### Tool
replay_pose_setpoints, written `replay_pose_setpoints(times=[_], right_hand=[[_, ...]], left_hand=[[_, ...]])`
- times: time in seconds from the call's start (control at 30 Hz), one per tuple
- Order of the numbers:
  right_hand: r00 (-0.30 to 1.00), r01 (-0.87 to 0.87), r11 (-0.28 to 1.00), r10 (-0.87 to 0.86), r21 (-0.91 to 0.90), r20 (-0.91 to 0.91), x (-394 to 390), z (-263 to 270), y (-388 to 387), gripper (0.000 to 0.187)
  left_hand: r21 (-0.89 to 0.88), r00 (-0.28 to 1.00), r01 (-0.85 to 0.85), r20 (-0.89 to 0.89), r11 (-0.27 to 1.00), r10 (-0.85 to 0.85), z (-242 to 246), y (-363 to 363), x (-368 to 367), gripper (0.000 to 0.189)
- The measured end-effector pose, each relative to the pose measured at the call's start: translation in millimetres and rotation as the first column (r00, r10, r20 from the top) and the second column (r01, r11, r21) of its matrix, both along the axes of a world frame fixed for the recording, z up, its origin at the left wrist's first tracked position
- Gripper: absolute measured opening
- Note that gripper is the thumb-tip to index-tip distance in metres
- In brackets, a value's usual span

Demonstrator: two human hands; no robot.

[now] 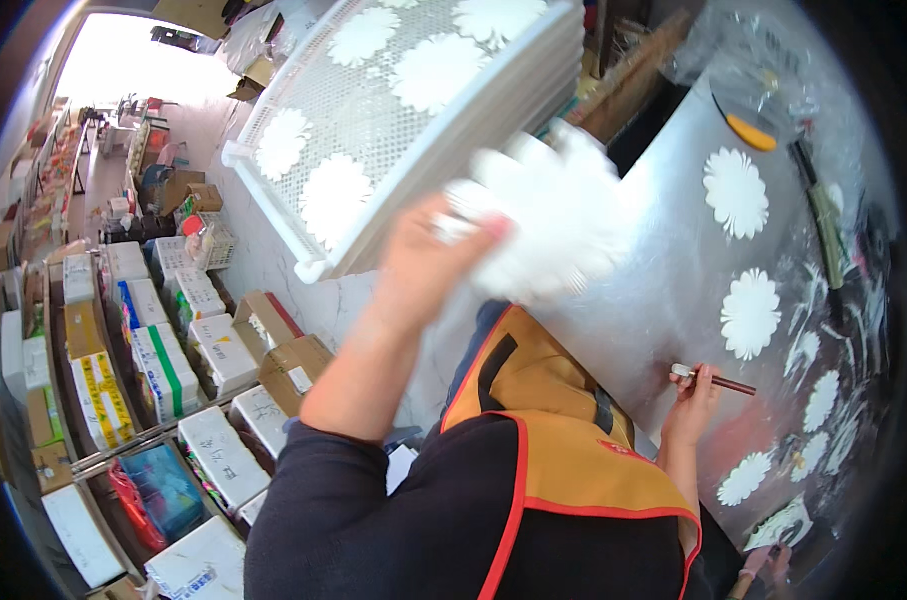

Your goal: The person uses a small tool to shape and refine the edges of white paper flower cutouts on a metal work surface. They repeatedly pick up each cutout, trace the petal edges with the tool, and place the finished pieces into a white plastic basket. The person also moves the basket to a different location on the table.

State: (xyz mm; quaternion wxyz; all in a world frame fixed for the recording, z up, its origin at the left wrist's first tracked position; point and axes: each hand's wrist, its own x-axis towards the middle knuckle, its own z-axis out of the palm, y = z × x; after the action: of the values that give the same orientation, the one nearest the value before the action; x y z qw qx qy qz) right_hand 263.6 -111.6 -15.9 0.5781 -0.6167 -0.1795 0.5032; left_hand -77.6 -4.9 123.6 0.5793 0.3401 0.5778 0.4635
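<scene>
My left hand [431, 259] pinches the edge of a large white flower-shaped piece [558, 217] with many petals; it is blurred and hangs between the tray and the metal table. In my right hand [690, 412] is a slim tool with a dark reddish-brown handle [732, 384] and a pale, blunt end, held over the table. Near the right hand, white flower cut-outs [751, 315] lie flat on the shiny metal table [648, 300]. More flower pieces [337, 199] rest on the perforated white plastic tray [273, 255], on top of a stack, beyond my left hand.
On the table's far side are a yellow-handled curved blade [751, 133], a green and black tool [821, 214], clear plastic film [753, 52] and white scraps. Another person's hands [768, 561] hold a white piece at lower right. Boxes [217, 454] fill the left side.
</scene>
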Motion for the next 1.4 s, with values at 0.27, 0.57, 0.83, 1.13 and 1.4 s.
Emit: replay_pose_setpoints(times=[0.27,0.57,0.83,1.13,1.4], right_hand=[[0.99,0.06,0.996,-0.067,0.059,0.127,-97,44,59,0.02],[0.981,0.03,0.999,-0.038,0.046,0.188,-191,69,94,0.018],[0.975,0.033,0.998,-0.043,0.051,0.216,-215,75,106,0.018],[0.968,0.011,0.999,-0.022,0.044,0.25,-224,73,107,0.02],[0.964,0.022,1.0,-0.027,0.023,0.266,-223,74,102,0.021]], left_hand=[[0.038,0.74,-0.539,0.499,0.842,0.451,-38,102,-223,0.031],[-0.239,0.814,-0.381,0.371,0.893,0.447,-107,151,-280,0.03],[-0.249,0.857,-0.229,0.407,0.941,0.316,-109,144,-288,0.03],[-0.212,0.898,-0.127,-0.44,0.969,0.021,-63,132,-303,0.043],[0.419,0.439,0.151,-0.84,0.896,0.319,-39,134,-322,0.046]])
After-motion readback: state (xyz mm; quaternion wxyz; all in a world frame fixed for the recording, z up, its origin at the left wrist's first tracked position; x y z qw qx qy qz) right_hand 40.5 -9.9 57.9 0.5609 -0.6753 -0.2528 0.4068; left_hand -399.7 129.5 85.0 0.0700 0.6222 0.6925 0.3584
